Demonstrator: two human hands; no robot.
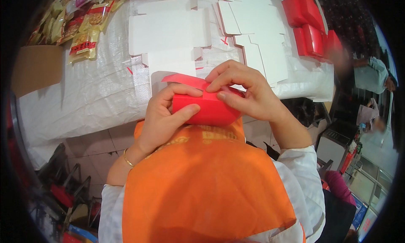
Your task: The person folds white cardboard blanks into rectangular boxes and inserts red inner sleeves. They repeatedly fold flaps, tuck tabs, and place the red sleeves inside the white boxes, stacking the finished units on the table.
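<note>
A red cardboard box (206, 109) is held between my two hands, close in front of my orange apron. One red flap (182, 79) of it sticks up at the upper left. My left hand (168, 110) grips the box's left end, thumb on the near face and fingers along the top. My right hand (241, 90) pinches at the top edge and flap, thumb and fingertips close together. Just beyond the box lies an unfolded white card blank (168, 30), flat on the table. What is inside the box cannot be seen.
More white card blanks (257, 36) lie stacked at the right on the white woven sheet (109, 87). Red boxes (310, 38) are piled at the far right. Gold-and-red snack packets (84, 42) heap at the far left beside a brown cardboard piece (37, 68).
</note>
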